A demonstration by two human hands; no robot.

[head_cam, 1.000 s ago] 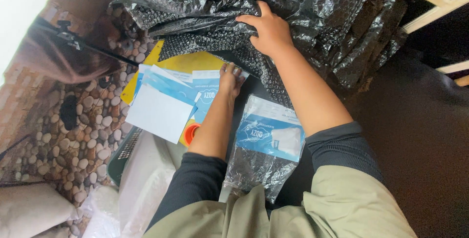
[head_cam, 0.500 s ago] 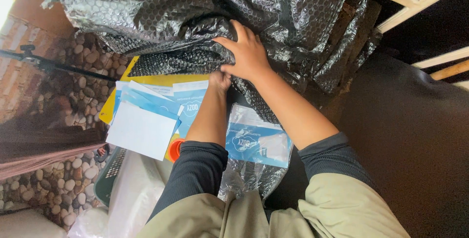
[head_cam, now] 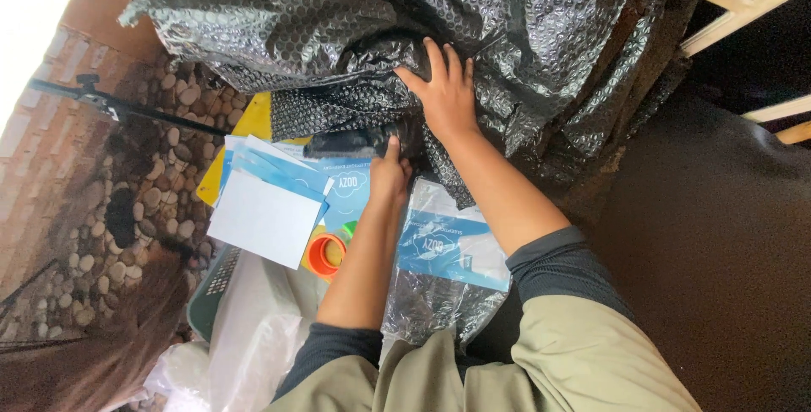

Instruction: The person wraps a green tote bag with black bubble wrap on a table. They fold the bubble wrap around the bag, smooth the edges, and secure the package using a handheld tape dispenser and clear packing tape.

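Dark grey long sleeves are being worn pushed up past the elbows, under a khaki sleeveless vest; the left hand (head_cam: 390, 177) and right hand (head_cam: 445, 95) are being left bare.

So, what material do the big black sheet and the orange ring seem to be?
Black sheet: glossy plastic bubble wrap, judging by its regular bubble pattern and crinkled shine. Orange ring: probably smooth hard plastic, though it is partly hidden.

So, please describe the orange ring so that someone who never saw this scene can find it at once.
Start from the big black bubble wrap at the top and follow the left hand down its forearm. Beside that forearm, under the white card, lies the orange ring: the only round, orange thing among flat blue and white packets.
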